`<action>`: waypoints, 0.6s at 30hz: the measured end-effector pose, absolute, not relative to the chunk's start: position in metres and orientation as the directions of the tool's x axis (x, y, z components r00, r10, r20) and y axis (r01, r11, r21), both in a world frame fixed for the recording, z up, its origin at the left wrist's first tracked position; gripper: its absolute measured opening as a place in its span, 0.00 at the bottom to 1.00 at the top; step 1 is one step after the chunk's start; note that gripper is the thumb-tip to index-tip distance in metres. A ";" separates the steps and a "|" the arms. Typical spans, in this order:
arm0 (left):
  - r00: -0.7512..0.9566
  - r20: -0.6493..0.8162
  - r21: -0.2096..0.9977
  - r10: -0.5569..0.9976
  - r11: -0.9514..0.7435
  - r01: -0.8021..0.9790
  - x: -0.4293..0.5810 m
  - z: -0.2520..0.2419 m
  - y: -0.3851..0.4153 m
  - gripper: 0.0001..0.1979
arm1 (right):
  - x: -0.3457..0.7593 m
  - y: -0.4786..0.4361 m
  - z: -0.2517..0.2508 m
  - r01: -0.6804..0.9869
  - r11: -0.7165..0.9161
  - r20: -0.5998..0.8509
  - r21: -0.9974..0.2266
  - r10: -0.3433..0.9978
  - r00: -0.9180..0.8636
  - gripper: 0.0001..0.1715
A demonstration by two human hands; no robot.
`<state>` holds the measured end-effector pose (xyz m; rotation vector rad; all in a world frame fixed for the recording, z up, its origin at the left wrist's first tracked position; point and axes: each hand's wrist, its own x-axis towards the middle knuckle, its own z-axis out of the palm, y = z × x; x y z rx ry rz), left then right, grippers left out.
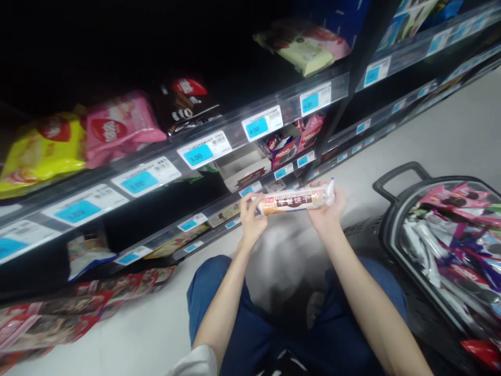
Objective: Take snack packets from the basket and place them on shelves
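Note:
A long roll-shaped biscuit packet (293, 200), white and orange with brown lettering, lies crosswise between my two hands in front of the shelves. My left hand (251, 219) is closed on its left end, thumb below and fingers above. Around the right end, by the twisted wrapper, my right hand (327, 209) is closed as well, with part of its fingers hidden behind the packet. Just beyond the packet, on a lower shelf, stand an open white carton (245, 169) and a purple nabati box (285, 153) with small packs inside.
At right, a black shopping basket (387, 230) brims with snack packs. Shelf edges with price tags (203, 150) run diagonally across. Yellow (47, 151) and pink (119, 128) bags sit on the upper shelf. Red packs (78, 308) lie at lower left, near the pale floor (144, 329).

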<state>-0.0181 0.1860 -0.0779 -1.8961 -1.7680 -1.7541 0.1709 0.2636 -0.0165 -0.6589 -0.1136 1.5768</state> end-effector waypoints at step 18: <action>-0.221 0.622 0.569 0.751 -0.239 0.787 -0.018 -0.080 0.182 0.32 | 0.165 0.258 -0.018 -0.876 -0.148 -0.373 -0.458 0.927 0.039 0.12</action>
